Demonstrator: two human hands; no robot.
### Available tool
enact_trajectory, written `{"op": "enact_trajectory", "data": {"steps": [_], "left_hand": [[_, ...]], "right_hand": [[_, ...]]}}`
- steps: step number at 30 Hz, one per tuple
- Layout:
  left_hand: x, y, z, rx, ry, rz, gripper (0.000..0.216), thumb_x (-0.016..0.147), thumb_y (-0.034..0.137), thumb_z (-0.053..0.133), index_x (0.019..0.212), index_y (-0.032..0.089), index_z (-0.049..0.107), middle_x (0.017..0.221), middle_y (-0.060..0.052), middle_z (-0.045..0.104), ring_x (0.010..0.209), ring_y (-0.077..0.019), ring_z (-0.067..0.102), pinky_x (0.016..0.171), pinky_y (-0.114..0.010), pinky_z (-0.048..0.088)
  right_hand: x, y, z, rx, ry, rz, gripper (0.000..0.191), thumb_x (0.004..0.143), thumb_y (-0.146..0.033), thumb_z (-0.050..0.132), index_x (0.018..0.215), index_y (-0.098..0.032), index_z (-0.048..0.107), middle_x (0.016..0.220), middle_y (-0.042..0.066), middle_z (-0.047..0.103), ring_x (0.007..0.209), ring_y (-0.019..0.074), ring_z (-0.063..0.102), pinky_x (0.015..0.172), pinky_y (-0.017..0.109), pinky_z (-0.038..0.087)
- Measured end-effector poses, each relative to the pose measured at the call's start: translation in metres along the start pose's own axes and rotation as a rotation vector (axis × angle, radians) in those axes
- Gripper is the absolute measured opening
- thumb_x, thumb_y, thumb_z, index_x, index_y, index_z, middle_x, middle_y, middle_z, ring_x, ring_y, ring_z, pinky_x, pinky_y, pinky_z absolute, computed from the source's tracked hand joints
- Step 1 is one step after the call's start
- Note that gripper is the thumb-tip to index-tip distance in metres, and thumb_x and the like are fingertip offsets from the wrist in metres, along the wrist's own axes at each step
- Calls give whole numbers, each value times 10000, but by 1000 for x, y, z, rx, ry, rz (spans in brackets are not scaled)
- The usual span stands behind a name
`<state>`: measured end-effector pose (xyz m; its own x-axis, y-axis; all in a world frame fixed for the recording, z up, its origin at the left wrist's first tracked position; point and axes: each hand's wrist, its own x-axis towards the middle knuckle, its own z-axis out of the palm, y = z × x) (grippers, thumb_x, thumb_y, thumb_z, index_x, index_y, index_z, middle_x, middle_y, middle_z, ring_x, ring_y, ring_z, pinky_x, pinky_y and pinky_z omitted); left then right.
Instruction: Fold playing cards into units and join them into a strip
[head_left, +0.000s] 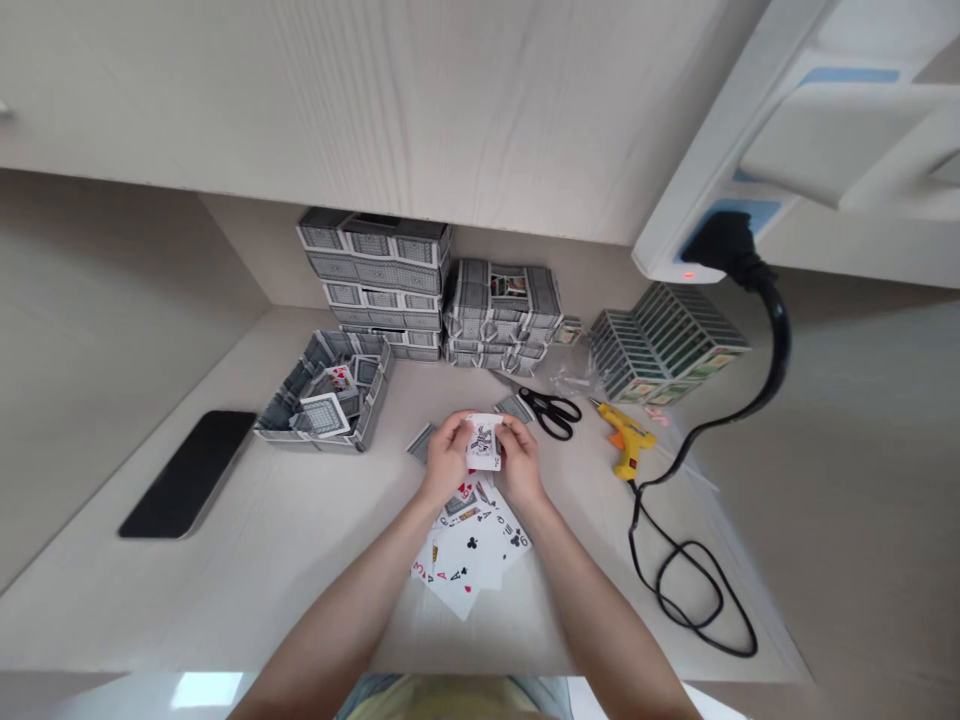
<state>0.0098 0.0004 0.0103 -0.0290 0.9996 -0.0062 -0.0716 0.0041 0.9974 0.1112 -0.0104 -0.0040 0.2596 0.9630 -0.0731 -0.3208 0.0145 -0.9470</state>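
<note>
Between my two hands is a playing card [484, 443], its picture side facing up; whether more cards lie under it I cannot tell. My left hand [448, 455] is closed on the card's left edge, and my right hand [519, 455] grips its right edge. Below the hands, a loose spread of face-up cards [472, 550] lies on the table, aces and a nine among them. One patterned card [421, 442] sits face down just left of my left hand. Another face-down card [516, 408] lies behind my right hand, beside black-handled scissors [551, 411].
An open box made of cards [367, 425] holds loose cards at the left, near a black phone [187, 475]. Card-built boxes [394, 275] are stacked at the back. At the right lie a yellow glue gun [628, 440], its black cord [694, 550] and stacked card packs [660, 345].
</note>
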Motion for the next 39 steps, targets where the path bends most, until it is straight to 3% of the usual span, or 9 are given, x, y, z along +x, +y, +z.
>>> {"op": "enact_trajectory", "data": {"steps": [8, 18, 25, 33, 36, 39], "left_hand": [[1, -2, -1, -15, -1, -14, 188, 759, 319, 502, 814, 159, 583, 631, 20, 564, 556, -104, 482, 513, -194, 394], [8, -3, -9, -1, -53, -20, 168, 727, 291, 484, 767, 174, 597, 667, 17, 578, 616, -120, 514, 560, -203, 405], [7, -3, -9, 96, -41, 47, 173, 718, 228, 433, 725, 174, 597, 648, 18, 575, 615, -119, 505, 558, -201, 397], [6, -1, -9, 26, 37, 31, 160, 670, 193, 428, 656, 162, 585, 576, 30, 551, 519, -95, 463, 489, -186, 363], [3, 3, -11, 45, 22, 62, 165, 671, 188, 426, 645, 164, 587, 543, 35, 541, 490, -90, 451, 474, -185, 356], [1, 7, -14, 142, -52, 133, 180, 669, 169, 422, 634, 167, 599, 558, 26, 568, 505, -91, 471, 487, -186, 363]], "right_hand": [[-2, -6, 2, 104, -37, 66, 169, 678, -324, 594, 779, -198, 547, 636, -38, 559, 543, 118, 504, 531, 241, 420], [0, -7, 1, 106, -48, 78, 143, 647, -285, 591, 748, -194, 548, 639, -36, 562, 564, 116, 509, 531, 230, 406], [1, -8, 1, 183, -98, 211, 96, 632, -237, 575, 711, -204, 530, 485, -72, 457, 378, 75, 349, 338, 185, 213], [2, -16, -3, 295, -230, 329, 139, 644, -245, 553, 775, -201, 542, 551, -51, 527, 432, 100, 462, 362, 190, 304], [3, -18, -3, 284, -301, 457, 198, 712, -369, 508, 770, -182, 540, 480, -49, 496, 372, 97, 416, 355, 203, 301], [3, -16, -3, 197, -356, 565, 283, 726, -444, 533, 628, -183, 485, 409, -66, 430, 303, 63, 297, 316, 190, 207]]}}
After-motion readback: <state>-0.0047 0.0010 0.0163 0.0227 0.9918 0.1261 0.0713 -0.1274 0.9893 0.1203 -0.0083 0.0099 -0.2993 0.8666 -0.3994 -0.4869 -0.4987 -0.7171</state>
